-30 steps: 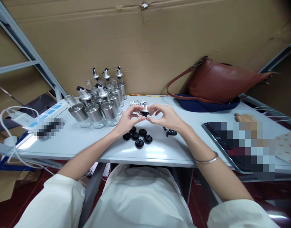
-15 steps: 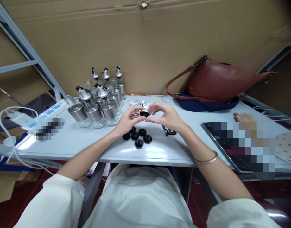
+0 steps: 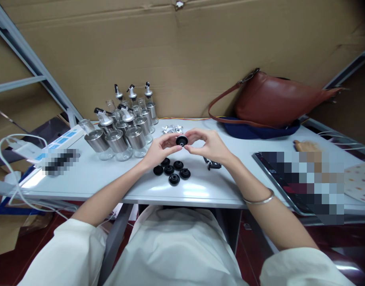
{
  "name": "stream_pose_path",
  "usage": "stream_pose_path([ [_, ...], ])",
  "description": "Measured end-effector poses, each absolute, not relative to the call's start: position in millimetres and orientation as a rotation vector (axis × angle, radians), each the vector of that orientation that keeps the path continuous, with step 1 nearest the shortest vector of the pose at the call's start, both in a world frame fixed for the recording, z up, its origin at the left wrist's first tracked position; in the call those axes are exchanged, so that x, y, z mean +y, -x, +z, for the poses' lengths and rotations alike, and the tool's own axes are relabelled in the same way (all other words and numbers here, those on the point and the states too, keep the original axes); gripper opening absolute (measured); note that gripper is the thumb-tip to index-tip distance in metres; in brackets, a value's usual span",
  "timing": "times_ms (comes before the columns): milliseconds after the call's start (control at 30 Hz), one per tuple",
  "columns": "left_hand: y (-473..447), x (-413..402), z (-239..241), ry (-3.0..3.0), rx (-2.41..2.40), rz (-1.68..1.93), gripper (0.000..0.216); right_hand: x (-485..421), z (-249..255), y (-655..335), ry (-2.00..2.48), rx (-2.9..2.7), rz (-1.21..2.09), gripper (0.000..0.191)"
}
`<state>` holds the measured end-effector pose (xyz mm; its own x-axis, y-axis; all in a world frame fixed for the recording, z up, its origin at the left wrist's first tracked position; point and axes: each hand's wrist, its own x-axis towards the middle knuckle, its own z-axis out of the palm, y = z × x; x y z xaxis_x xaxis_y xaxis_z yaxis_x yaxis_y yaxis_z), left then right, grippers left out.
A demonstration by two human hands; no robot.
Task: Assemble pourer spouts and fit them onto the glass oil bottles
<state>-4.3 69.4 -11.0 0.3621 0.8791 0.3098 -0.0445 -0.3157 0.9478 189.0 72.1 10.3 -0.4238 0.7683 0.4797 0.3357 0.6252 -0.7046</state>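
Observation:
Between my left hand [image 3: 163, 147] and my right hand [image 3: 208, 145] is a pourer cap [image 3: 181, 140], its round black underside turned toward me. The fingers and thumbs of both hands are closed on its rim. Just below my hands several black stoppers [image 3: 174, 179] lie on the table. Behind the held piece are silvery spout parts [image 3: 172, 129], partly covered by my fingers. A few small black pieces [image 3: 213, 164] lie under my right wrist. Glass bottles with steel sleeves [image 3: 116, 141] stand left of my left hand, some topped with pourers [image 3: 103, 118].
A brown leather bag [image 3: 268, 99] sits on dark blue cloth [image 3: 256, 131] at the back right. A tablet-like device [image 3: 268, 169], partly blurred out, lies on the right. At the left are a power strip [image 3: 64, 141] and white cables [image 3: 14, 149]. Cardboard [image 3: 185, 59] walls the back.
The pourer cap has tilted in my fingers, so that its black underside now faces me more fully. Both hands have shifted only slightly.

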Motion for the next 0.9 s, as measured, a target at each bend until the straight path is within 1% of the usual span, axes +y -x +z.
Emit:
stream_pose_path([
  [133,4.4,68.2,-10.4,-1.623,0.762,1.126,0.038,72.1,10.1,-188.3,0.852,-2.063,0.622,0.020],
  [333,4.1,71.3,-13.7,-1.659,0.754,1.153,0.036,72.5,9.4,-187.4,0.798,-2.104,0.533,0.021],
  [500,3.9,71.4,-13.7,-1.731,0.709,1.167,0.037,71.1,9.7,-186.1,0.768,-2.088,0.585,0.020],
  [700,4.9,73.7,-18.1,-1.761,0.699,1.179,0.030,71.6,8.6,-185.6,0.781,-2.147,0.557,0.017],
  [900,4.0,72.6,-16.4,-1.787,0.725,1.203,0.036,72.3,8.3,-185.9,0.755,-2.113,0.642,0.018],
])
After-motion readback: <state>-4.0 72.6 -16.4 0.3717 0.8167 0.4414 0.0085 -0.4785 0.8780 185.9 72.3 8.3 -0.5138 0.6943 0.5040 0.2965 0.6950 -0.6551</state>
